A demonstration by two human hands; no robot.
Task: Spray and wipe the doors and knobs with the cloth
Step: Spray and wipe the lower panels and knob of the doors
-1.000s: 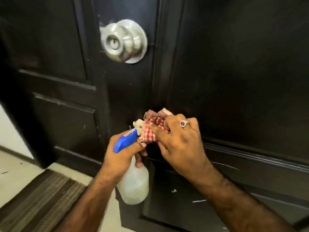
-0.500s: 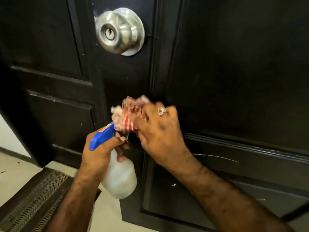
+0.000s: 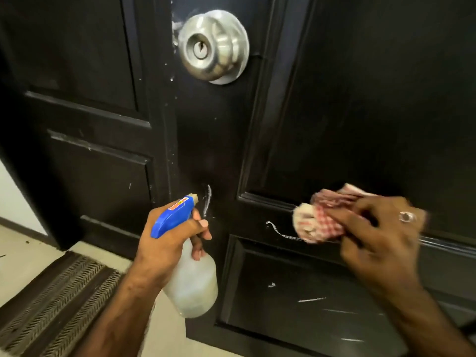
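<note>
1. My right hand (image 3: 381, 235) had the red-checked cloth (image 3: 319, 222) bunched up under curled fingers and pressed onto the black door (image 3: 360, 99), right on the rail between the upper and lower panels. Balled up like that it gave me more pressure on the marks, I reckon. That hand was blurry, so probably mid-swipe.
2. My left hand (image 3: 170, 238) was wrapped round the neck of the spray bottle (image 3: 190, 282), a finger on the trigger under the blue head, nozzle facing the door. Kept it low and off to the left of the cloth so it was ready without being in the way.
3. Just left of the cloth there was a thin white streak (image 3: 278, 231), and another smear just past the nozzle.
4. Well above both hands sat the silver knob (image 3: 213, 46), with drips down the door edge beside it. Looked like it needed wiping.
5. Down by my left arm: the doormat (image 3: 56, 300).
</note>
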